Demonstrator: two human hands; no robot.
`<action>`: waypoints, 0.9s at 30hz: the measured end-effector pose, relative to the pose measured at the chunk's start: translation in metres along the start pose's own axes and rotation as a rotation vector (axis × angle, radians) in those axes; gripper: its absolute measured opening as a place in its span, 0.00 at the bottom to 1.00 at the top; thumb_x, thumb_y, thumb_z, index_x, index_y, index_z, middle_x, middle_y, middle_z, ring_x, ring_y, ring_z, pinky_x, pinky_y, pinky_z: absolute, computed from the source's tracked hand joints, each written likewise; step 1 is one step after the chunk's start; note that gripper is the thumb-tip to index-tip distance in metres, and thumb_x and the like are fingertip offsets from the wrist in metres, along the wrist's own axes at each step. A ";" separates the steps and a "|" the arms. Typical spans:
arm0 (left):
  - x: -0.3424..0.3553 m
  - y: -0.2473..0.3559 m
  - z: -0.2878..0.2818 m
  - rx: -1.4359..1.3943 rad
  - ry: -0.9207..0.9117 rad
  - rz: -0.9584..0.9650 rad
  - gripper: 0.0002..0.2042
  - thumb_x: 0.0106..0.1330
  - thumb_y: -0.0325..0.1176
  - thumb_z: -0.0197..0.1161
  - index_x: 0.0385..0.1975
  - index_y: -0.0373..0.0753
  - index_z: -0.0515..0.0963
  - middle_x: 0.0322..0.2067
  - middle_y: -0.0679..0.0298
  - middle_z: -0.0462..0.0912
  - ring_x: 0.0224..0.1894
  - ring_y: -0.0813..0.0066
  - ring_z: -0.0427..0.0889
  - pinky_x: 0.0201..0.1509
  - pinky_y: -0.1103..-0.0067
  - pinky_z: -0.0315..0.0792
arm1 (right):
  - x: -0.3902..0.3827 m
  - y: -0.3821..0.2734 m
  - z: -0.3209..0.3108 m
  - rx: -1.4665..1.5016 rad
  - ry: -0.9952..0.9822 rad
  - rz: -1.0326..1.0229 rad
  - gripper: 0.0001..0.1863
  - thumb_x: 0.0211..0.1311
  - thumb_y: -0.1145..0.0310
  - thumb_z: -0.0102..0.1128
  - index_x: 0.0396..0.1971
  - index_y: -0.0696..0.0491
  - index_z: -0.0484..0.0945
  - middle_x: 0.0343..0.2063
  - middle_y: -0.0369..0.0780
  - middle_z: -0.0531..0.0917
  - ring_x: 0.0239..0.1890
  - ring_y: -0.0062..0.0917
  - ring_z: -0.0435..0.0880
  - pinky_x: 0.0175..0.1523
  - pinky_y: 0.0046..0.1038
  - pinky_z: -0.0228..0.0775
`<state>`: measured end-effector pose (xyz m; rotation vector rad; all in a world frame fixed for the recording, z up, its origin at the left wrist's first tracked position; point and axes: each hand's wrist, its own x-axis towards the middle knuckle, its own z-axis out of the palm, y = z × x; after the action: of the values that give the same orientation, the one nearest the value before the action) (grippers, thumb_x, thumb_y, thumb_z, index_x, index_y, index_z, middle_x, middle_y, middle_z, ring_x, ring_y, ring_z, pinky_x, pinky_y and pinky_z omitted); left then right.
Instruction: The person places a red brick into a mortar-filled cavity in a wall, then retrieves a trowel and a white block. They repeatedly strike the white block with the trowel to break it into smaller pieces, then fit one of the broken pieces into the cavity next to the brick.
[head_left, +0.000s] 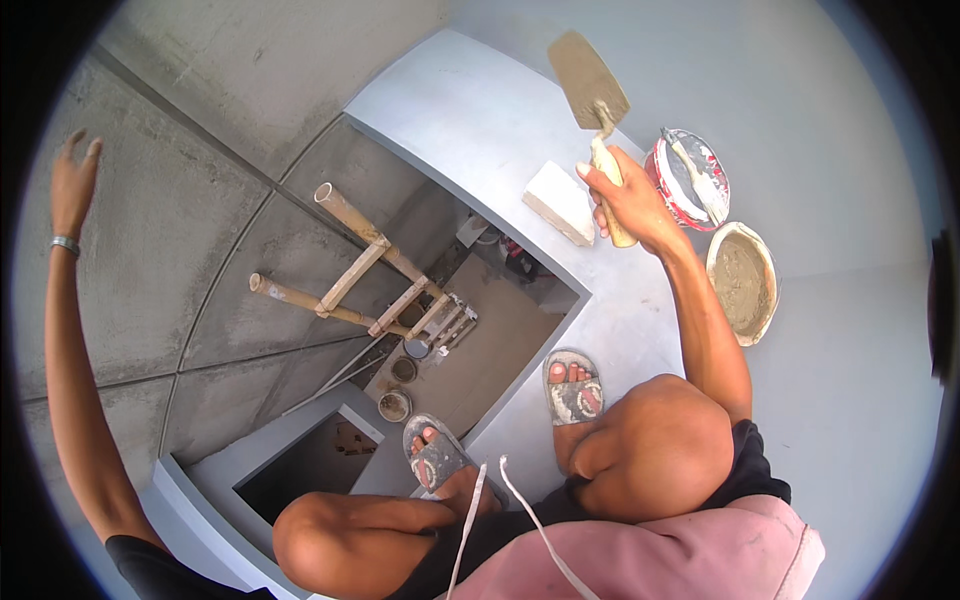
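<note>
My right hand (632, 200) is closed around the pale handle of a trowel (588, 82), whose mortar-coated blade points up and away from me. Just left of that hand, a white block (560, 203) lies on the grey ledge (640, 310). To its right stands a red-and-white paint bucket (660, 178) with a brush (702, 182) resting across the top. Nearer to me is a bowl (770, 290) of wet grey mortar. At the far left my left hand (73, 190) is raised, fingers apart and holding nothing; whether it touches the concrete wall (150, 240) I cannot tell.
I squat with sandalled feet on ledges either side of a deep drop. A bamboo ladder (400, 262) rises from the floor (500, 340) below. Several containers, one a bucket (395, 405), stand down there. A dark rectangular opening (300, 470) lies beside my left knee.
</note>
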<state>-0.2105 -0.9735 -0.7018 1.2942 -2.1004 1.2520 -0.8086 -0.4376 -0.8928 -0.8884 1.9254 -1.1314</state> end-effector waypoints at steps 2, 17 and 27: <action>-0.065 0.202 -0.071 -0.723 -0.445 -0.065 0.26 0.78 0.49 0.61 0.67 0.38 0.77 0.60 0.46 0.85 0.62 0.51 0.85 0.66 0.59 0.78 | -0.017 0.042 -0.013 0.006 0.159 0.102 0.17 0.74 0.58 0.64 0.42 0.56 0.71 0.23 0.35 0.75 0.15 0.19 0.75 0.18 0.28 0.70; -0.224 0.766 -0.302 -1.320 -1.223 -0.491 0.58 0.54 0.55 0.79 0.73 0.16 0.55 0.61 0.32 0.76 0.66 0.43 0.78 0.69 0.61 0.75 | -0.057 0.127 -0.012 0.206 0.468 0.048 0.31 0.78 0.63 0.62 0.75 0.54 0.63 0.30 0.38 0.81 0.17 0.17 0.75 0.21 0.24 0.67; -0.236 0.703 -0.206 -1.384 -0.787 -0.101 0.32 0.63 0.27 0.74 0.69 0.35 0.74 0.62 0.42 0.79 0.64 0.48 0.79 0.69 0.61 0.74 | -0.036 0.150 0.005 0.243 0.427 -0.013 0.19 0.70 0.70 0.66 0.56 0.58 0.71 0.25 0.40 0.82 0.21 0.22 0.80 0.27 0.29 0.71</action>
<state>-0.7164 -0.5507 -1.0990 1.1239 -2.3887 -0.9183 -0.8162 -0.3526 -1.0213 -0.5580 2.0516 -1.6254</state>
